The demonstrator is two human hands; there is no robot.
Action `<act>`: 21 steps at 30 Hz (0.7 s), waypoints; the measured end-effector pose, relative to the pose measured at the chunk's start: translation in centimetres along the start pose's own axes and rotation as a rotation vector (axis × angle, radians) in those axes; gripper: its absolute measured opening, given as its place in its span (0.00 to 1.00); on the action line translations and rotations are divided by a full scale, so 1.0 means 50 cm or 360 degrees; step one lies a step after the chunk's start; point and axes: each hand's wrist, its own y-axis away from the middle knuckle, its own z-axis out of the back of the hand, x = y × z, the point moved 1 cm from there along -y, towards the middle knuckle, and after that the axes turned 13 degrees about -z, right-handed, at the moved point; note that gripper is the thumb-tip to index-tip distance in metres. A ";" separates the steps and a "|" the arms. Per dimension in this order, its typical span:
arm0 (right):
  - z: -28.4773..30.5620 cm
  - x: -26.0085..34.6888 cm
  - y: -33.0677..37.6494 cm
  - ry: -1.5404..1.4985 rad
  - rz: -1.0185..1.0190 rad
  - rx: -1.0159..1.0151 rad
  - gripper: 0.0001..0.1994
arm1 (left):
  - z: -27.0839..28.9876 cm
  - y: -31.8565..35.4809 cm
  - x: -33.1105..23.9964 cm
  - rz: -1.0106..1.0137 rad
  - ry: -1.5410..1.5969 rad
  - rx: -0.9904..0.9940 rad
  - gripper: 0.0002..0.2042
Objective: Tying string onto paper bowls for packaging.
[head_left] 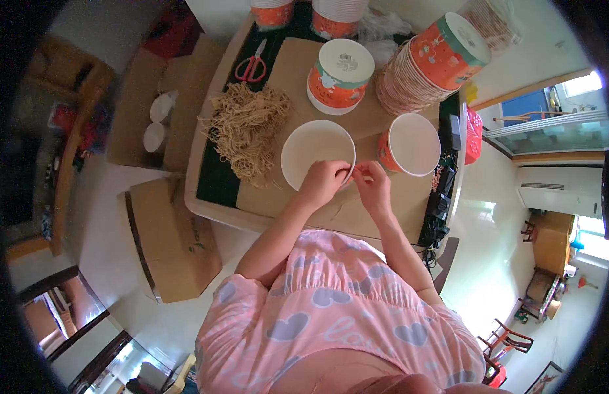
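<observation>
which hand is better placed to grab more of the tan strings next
Left, probably. The left hand sits at the white bowl rim, next to the string pile; the right hand is farther off, nearer the orange cup.

Soft, even daylight fills the room; it comes from the window (567, 111) well to the right of the tabletop (212, 190), where the panes are blown out to white. The pale floor (495, 223) between tabletop and window carries a bright glare patch. Shadows on the tabletop are faint and short. The white paper bowl (317, 154) at its near edge is sharp and evenly lit. Toward the rim, straight edges bend strongly, detail softens, and a black vignette closes the corners.
</observation>
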 end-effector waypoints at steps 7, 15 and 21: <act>0.025 -0.067 0.013 -0.0110 -0.0541 0.0213 0.02 | -0.075 0.002 0.038 -0.0127 -0.0148 -0.0185 0.05; 0.022 -0.002 0.096 0.0032 -0.0070 0.0131 0.03 | -0.113 0.001 0.106 0.0743 0.0945 -0.0039 0.05; 0.003 0.058 0.137 0.0635 0.0318 0.0634 0.05 | -0.111 0.008 0.108 0.1178 0.1820 -0.0010 0.06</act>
